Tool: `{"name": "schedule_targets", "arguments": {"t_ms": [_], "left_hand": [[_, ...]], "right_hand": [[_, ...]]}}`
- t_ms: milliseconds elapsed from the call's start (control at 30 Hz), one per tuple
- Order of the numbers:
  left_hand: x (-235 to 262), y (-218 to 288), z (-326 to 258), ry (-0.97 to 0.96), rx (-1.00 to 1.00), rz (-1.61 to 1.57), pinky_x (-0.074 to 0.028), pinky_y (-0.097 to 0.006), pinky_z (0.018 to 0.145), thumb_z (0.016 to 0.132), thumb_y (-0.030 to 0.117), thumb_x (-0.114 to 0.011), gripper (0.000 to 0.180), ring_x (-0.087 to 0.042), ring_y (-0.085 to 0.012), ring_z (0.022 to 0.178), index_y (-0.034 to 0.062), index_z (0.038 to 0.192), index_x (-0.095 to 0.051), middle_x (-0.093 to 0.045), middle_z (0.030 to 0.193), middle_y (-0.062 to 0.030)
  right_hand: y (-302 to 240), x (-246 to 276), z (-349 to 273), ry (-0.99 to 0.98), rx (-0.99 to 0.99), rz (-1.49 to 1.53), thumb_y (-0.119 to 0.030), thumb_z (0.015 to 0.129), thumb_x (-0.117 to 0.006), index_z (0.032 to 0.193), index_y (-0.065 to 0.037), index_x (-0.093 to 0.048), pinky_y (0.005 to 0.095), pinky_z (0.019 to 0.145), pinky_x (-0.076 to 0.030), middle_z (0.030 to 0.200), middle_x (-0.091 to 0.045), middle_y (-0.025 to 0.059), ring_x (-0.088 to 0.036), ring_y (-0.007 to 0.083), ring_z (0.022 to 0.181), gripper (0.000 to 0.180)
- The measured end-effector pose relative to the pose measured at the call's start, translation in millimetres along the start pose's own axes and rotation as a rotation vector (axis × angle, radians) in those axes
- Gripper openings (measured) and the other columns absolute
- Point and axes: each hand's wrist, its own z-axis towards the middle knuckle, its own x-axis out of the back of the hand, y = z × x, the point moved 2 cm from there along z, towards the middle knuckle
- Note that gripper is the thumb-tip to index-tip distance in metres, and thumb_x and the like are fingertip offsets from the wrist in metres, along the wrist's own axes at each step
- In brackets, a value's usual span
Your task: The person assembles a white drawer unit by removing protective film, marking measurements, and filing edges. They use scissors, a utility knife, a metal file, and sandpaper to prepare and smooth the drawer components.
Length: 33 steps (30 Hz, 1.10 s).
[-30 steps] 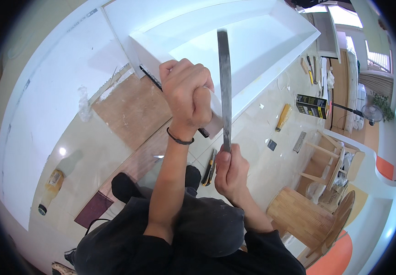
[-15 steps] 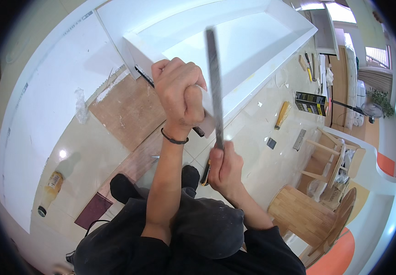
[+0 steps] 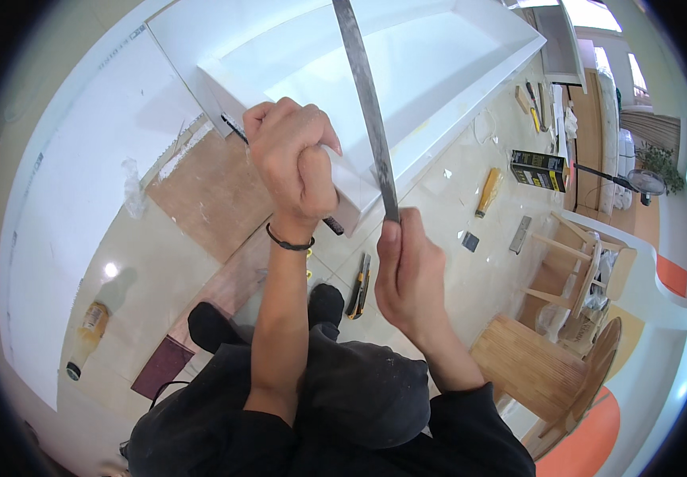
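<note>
A: Grey bar (image 3: 367, 103), position?
B: Points far, above white box (image 3: 454, 115); right hand (image 3: 411, 274) clamped round its near end.
A: Left hand (image 3: 292, 163)?
B: Fisted, apparently on white box's near corner.
A: Handling?
B: Likely stiff, fairly heavy; grip near end.

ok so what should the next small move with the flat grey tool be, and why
Probably ease the flat grey tool against the white box's near corner: the right hand grips its lower end, it crosses that corner in view, and the left hand grips the box beside it.
</note>
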Motion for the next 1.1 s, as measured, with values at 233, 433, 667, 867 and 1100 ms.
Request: {"name": "schedule_targets", "arguments": {"t_ms": [233, 433, 667, 867, 1100], "left_hand": [[1.4, -2.6, 5.9, 0.028, 0.034, -0.032, -0.030, -0.033, 0.076, 0.065, 0.010, -0.043, 0.011, -0.038, -0.0203, 0.055, 0.0080, 0.055, -0.047, -0.045, 0.055, -0.0037], [1.8, 2.9, 4.6, -0.017, 0.046, 0.005, -0.031, -0.033, 0.077, 0.066, 0.011, -0.043, 0.012, -0.038, -0.0200, 0.056, 0.0079, 0.055, -0.047, -0.046, 0.055, -0.0038], [1.7, 4.5, 5.8, 0.053, 0.049, -0.012, -0.031, -0.033, 0.077, 0.065, 0.009, -0.043, 0.011, -0.040, -0.0203, 0.056, 0.0080, 0.055, -0.048, -0.045, 0.055, -0.0043], [1.5, 0.0, 4.2, 0.032, 0.024, -0.033, -0.031, -0.034, 0.076, 0.065, 0.008, -0.044, 0.010, -0.040, -0.0203, 0.056, 0.0078, 0.056, -0.048, -0.045, 0.055, -0.0042], [1.0, 1.5, 2.4, 0.014, 0.021, -0.013, -0.032, -0.034, 0.076, 0.066, 0.008, -0.044, 0.010, -0.041, -0.0200, 0.056, 0.0090, 0.057, -0.049, -0.046, 0.056, -0.0027]], "right_hand": [[19.9, -15.1, -32.0, -0.025, 0.068, 0.027, -0.012, 0.101, -0.050, 0.098, -0.001, -0.048, 0.0482, 0.052, -0.044, 0.065, -0.054, 0.0202, -0.058, 0.0425, 0.057, 0.012], [9.5, 7.1, -2.5, -0.040, -0.095, 0.015, -0.011, 0.099, -0.054, 0.101, 0.000, -0.048, 0.0509, 0.054, -0.046, 0.067, -0.057, 0.0226, -0.059, 0.0458, 0.060, 0.013], [-3.2, 1.7, -21.1, -0.065, 0.012, -0.075, -0.009, 0.098, -0.055, 0.103, 0.000, -0.049, 0.0504, 0.054, -0.046, 0.068, -0.058, 0.0219, -0.060, 0.0439, 0.060, 0.012], [-9.8, 5.5, -21.5, -0.067, -0.020, -0.066, -0.009, 0.100, -0.052, 0.102, 0.000, -0.049, 0.0485, 0.053, -0.045, 0.064, -0.054, 0.0201, -0.058, 0.0444, 0.058, 0.010], [-13.2, 16.2, -18.7, -0.123, -0.086, -0.111, -0.013, 0.103, -0.051, 0.100, -0.001, -0.046, 0.0518, 0.053, -0.044, 0.065, -0.055, 0.0208, -0.058, 0.0454, 0.059, 0.013]]}}
